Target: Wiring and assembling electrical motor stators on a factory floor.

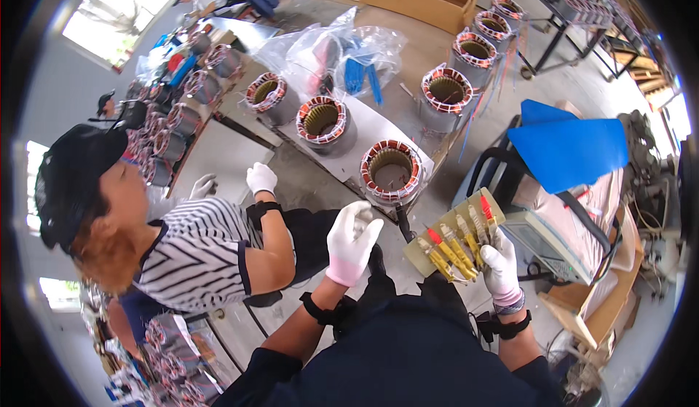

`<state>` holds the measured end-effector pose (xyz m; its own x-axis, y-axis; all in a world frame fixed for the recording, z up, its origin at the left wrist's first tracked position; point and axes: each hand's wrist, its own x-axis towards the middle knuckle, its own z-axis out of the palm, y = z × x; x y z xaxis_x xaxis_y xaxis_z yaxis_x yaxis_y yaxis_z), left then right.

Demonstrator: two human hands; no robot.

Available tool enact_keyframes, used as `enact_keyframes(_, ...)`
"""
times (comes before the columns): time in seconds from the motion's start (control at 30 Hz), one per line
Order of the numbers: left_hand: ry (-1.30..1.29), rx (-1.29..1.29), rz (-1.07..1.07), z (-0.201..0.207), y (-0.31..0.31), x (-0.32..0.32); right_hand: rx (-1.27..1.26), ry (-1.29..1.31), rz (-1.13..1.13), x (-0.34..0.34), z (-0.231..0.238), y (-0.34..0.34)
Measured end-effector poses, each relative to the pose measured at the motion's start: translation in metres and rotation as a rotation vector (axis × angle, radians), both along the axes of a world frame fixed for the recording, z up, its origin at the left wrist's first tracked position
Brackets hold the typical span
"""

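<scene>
Beyond the counter's (373, 124) near corner, the right hand (501, 267) holds a tan board (416, 256) of crowded clips (457, 253), its fingertips hidden behind. The left hand (351, 245) is loosely cupped, nothing visible inside, near a copper-wound stator (392, 197).

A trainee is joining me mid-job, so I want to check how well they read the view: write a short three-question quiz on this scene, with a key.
1. Which of the wearer's hands holds the board with the yellow clips?
2. True or false: the co-worker in the striped top wears a black cap.
3. Fill in the colour: the flat sheet at the right of the picture is ____.

Key:
1. The right hand; nothing shows in the left hand.
2. True.
3. Blue.
</scene>
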<state>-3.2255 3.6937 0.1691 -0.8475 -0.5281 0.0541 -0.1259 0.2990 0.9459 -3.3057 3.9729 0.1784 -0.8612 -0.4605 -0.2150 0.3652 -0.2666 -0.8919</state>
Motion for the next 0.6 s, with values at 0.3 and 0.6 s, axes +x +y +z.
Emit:
enact_keyframes(0.3, 0.307, -0.243, -0.401, 0.011, -0.004, -0.019, 0.068, -0.022, -0.207, 0.045, -0.021, -0.007)
enact_keyframes(0.6, 0.168, -0.154, -0.641, -0.001, 0.001, -0.026, 0.119, -0.096, -0.138, 0.042, -0.002, -0.036)
